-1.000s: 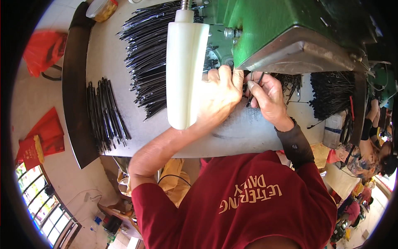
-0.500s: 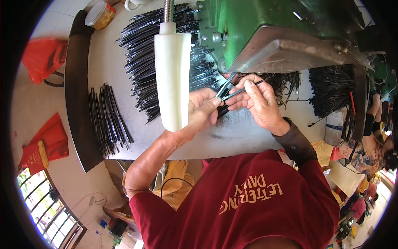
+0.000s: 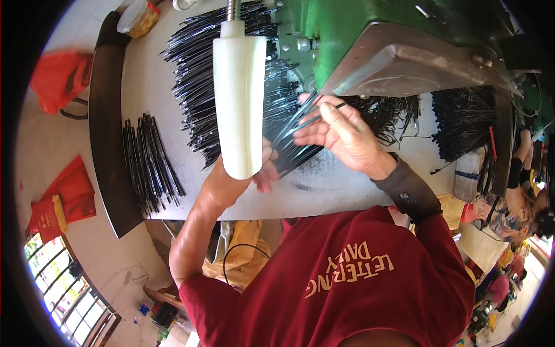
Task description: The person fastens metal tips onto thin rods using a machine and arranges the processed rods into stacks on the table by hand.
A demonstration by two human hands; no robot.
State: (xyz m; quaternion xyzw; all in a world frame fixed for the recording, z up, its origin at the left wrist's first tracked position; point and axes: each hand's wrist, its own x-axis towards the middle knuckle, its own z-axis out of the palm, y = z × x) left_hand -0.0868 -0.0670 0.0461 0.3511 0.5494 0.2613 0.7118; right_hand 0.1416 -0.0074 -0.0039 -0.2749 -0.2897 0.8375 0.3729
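A person in a dark red shirt [image 3: 347,277] works at a smooth grey tabletop [image 3: 341,194], both hands in front of a green-painted metal machine [image 3: 341,40]. The right hand [image 3: 350,136], its forearm in a dark fabric sleeve [image 3: 410,188], pinches a slim, glossy black strip [image 3: 311,121] beneath the thumb, one dark end poking out past it. More thin strips [image 3: 282,137], blurred, slant between the two hands. The left hand [image 3: 266,175] is partly hidden behind a long white lamp [image 3: 239,110] on a flexible metal neck; its visible fingers are loosely curved near the strips' lower ends, and whether they grip anything cannot be told.

Beyond the lamp lies a broad heap of shiny black strips [image 3: 205,87], and a smaller bundle of black strips [image 3: 151,165] rests near the table's left edge. On the right, a loose dark pile [image 3: 393,118] sits just beside the machine, with a thick black stack [image 3: 462,124] farther along. A clear plastic jar [image 3: 139,20] stands at upper left; a co-worker [image 3: 514,217] appears at far right.
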